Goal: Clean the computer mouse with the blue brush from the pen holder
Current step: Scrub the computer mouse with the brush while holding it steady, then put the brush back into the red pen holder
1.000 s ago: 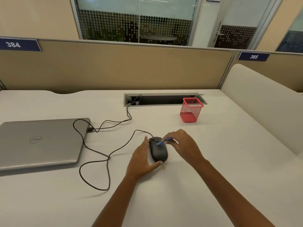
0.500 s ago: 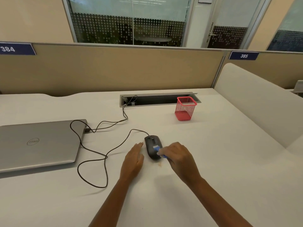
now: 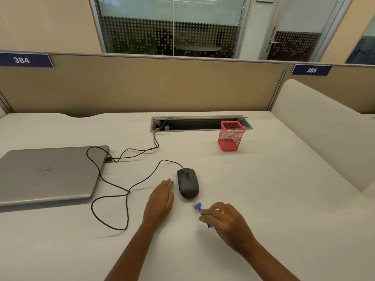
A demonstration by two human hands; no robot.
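Observation:
A black wired computer mouse (image 3: 188, 183) lies on the white desk, its cable running left to the laptop. My left hand (image 3: 160, 201) rests flat on the desk just left of the mouse, fingers together, not touching it. My right hand (image 3: 225, 222) is below and right of the mouse, pinching a small blue brush (image 3: 197, 206). The brush head points up-left toward the mouse but sits a little apart from it. A red mesh pen holder (image 3: 231, 136) stands farther back on the right and looks empty.
A closed silver laptop (image 3: 48, 175) lies at the left with a black cable (image 3: 113, 191) looping across the desk. A cable tray slot (image 3: 200, 123) is cut into the desk at the back. A beige partition stands behind, a cushioned divider at the right.
My right hand has pulled the brush off the mouse, toward me and to the right. My left hand let go of the mouse's side and now lies flat beside it.

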